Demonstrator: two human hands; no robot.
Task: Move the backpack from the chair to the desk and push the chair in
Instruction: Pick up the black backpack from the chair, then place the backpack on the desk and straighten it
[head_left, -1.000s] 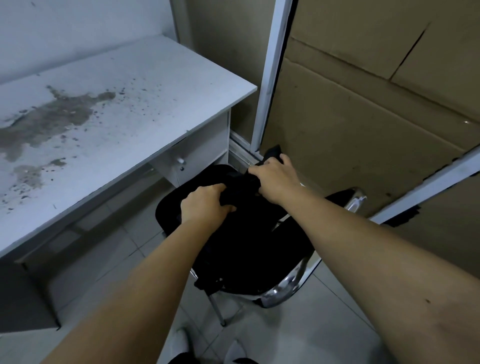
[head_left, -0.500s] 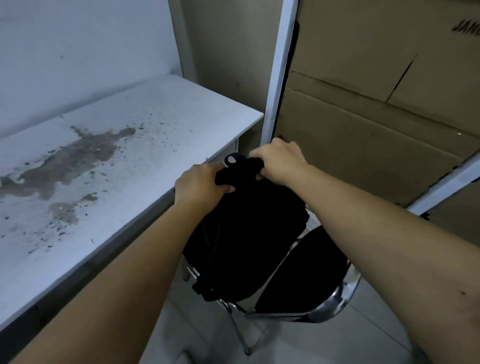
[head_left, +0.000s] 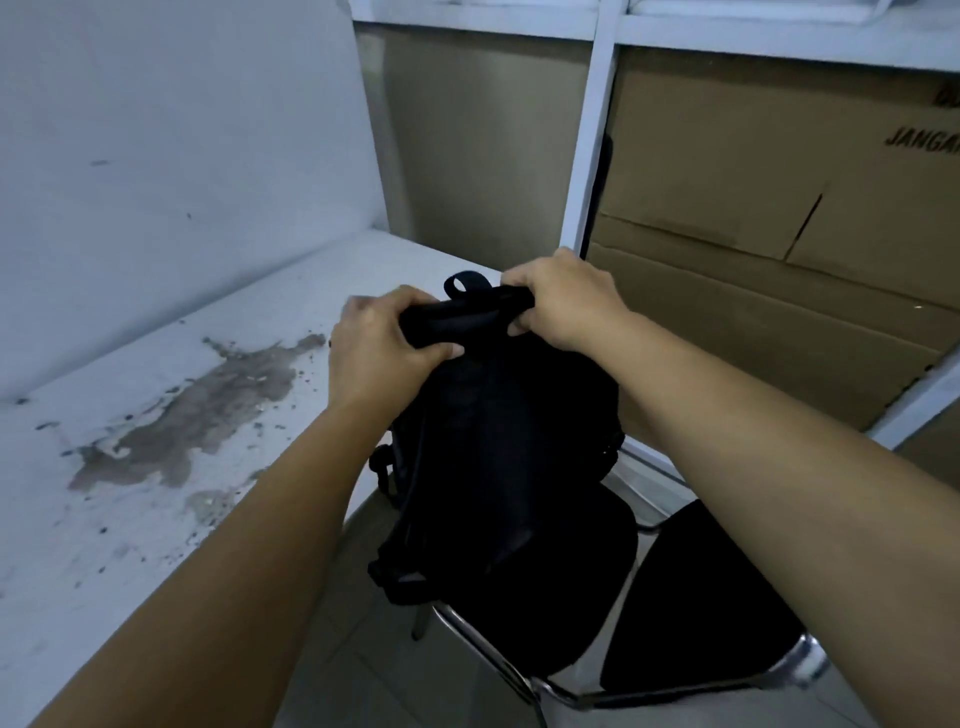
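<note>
One black backpack (head_left: 498, 447) hangs upright in the air, its top bunched in two hands: the left hand (head_left: 382, 351) and the right hand (head_left: 563, 301) each have their fingers (head_left: 431, 349) closed tight on the fabric. It now sits higher than half a second ago, its bottom clear of the one black chair (head_left: 670, 597) below and level with the edge of the stained white surface (head_left: 156, 441) to its left. Behind stand cardboard boxes (head_left: 769, 218), contents unseen.

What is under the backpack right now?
The black chair seat lies under the held backpack; whether they touch is hidden. Beyond it, part of the desk edge is covered.
</note>
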